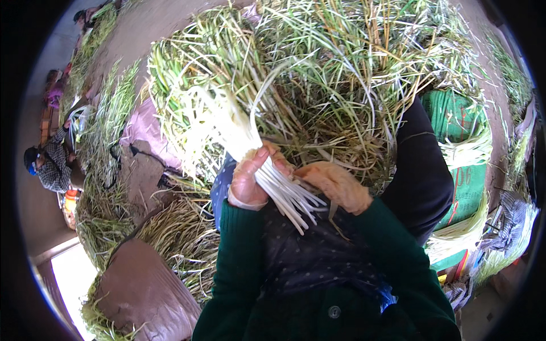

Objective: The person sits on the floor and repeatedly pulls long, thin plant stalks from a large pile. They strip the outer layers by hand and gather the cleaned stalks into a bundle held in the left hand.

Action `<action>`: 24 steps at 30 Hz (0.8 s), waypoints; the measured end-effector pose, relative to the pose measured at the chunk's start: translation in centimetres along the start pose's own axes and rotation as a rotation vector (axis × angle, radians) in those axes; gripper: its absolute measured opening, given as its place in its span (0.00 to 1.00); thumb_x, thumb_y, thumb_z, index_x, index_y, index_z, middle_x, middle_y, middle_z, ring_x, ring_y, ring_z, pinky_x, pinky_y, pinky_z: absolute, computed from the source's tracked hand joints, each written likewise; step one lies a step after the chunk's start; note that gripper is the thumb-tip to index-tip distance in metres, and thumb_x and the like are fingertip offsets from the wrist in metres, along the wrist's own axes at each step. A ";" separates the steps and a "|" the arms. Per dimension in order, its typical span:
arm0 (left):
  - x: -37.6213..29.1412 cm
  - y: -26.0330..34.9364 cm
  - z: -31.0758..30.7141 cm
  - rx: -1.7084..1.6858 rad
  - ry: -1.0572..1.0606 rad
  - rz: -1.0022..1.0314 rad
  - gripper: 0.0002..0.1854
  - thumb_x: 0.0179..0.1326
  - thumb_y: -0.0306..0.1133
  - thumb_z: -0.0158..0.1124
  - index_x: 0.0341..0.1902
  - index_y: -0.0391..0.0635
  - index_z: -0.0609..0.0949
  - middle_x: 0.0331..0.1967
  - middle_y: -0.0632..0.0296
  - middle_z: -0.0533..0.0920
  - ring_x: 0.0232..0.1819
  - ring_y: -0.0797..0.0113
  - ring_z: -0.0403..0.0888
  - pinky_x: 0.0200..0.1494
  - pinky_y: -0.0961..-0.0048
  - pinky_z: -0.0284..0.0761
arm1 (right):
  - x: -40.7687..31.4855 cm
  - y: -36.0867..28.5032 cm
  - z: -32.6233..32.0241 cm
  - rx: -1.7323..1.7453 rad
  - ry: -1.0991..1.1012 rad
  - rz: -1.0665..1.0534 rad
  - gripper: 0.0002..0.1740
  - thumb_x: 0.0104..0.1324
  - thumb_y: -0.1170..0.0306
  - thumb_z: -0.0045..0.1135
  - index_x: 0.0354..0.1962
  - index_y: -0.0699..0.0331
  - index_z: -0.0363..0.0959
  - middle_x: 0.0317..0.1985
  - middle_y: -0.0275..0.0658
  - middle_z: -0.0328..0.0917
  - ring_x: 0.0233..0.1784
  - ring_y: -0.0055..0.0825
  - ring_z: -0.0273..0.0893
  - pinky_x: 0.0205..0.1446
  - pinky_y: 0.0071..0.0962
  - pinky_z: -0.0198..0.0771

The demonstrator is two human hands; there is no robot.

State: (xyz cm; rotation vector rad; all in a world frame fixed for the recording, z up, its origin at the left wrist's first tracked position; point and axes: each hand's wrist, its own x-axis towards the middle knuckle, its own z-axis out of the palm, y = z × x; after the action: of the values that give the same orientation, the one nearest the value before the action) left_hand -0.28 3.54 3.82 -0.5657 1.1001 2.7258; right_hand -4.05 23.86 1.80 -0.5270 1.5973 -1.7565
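My left hand (pixel 249 177), in a thin, pale glove, is wrapped around a bundle of long white vegetable stalks (pixel 292 198). The cut-looking stalk ends point down towards my lap, and the brightly lit leafy part fans out to the upper left. My right hand (pixel 337 183), in a tan glove, is bent beside the bundle with its fingertips at the stalks. A withered strip of leaf (pixel 338 223) hangs below that hand; whether the fingers pinch it is hidden. Beyond both hands spreads a large heap of green and yellowed stalks (pixel 324 98).
On the right, bundles of white stalks (pixel 465 151) lie on a green woven sack (pixel 467 187). A brown covered seat or sack (pixel 145 294) stands lower left beside dry stalks (pixel 183 234). A co-worker (pixel 53 166) sits far left, near more stalks (pixel 102 145).
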 end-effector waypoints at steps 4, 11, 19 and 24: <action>0.2 1.3 -0.1 -0.039 -0.090 0.032 0.11 0.63 0.41 0.61 0.35 0.46 0.77 0.15 0.69 0.70 0.17 0.73 0.70 0.32 0.70 0.73 | -0.8 -2.0 -0.4 -0.045 -0.040 0.169 0.16 0.70 0.63 0.52 0.38 0.70 0.78 0.26 0.37 0.74 0.26 0.21 0.73 0.31 0.21 0.70; -0.8 10.8 -2.4 -0.001 0.004 0.370 0.09 0.63 0.38 0.61 0.39 0.45 0.78 0.14 0.71 0.69 0.15 0.77 0.65 0.26 0.75 0.69 | -4.0 1.6 -2.0 -0.466 -0.012 0.164 0.10 0.64 0.65 0.59 0.33 0.65 0.78 0.23 0.33 0.75 0.23 0.21 0.73 0.26 0.25 0.64; -1.8 13.8 -2.7 0.015 -0.114 0.577 0.28 0.63 0.42 0.62 0.63 0.43 0.69 0.15 0.76 0.67 0.14 0.85 0.59 0.15 0.83 0.59 | -0.9 0.5 -6.4 -0.732 0.533 0.016 0.13 0.61 0.69 0.60 0.44 0.58 0.78 0.33 0.36 0.81 0.29 0.20 0.77 0.30 0.22 0.73; 2.3 2.8 -4.2 -0.129 -0.182 0.222 0.13 0.63 0.40 0.61 0.47 0.49 0.77 0.12 0.78 0.64 0.11 0.83 0.59 0.14 0.82 0.55 | 4.0 0.5 -13.6 -0.395 0.838 0.468 0.15 0.69 0.65 0.52 0.49 0.62 0.73 0.34 0.39 0.82 0.22 0.20 0.78 0.26 0.25 0.76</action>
State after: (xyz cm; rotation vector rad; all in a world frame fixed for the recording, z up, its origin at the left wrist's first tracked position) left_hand -1.93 -1.45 1.95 -0.2147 1.0023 2.9828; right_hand -16.23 30.36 -1.42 0.4751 2.4101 -1.3524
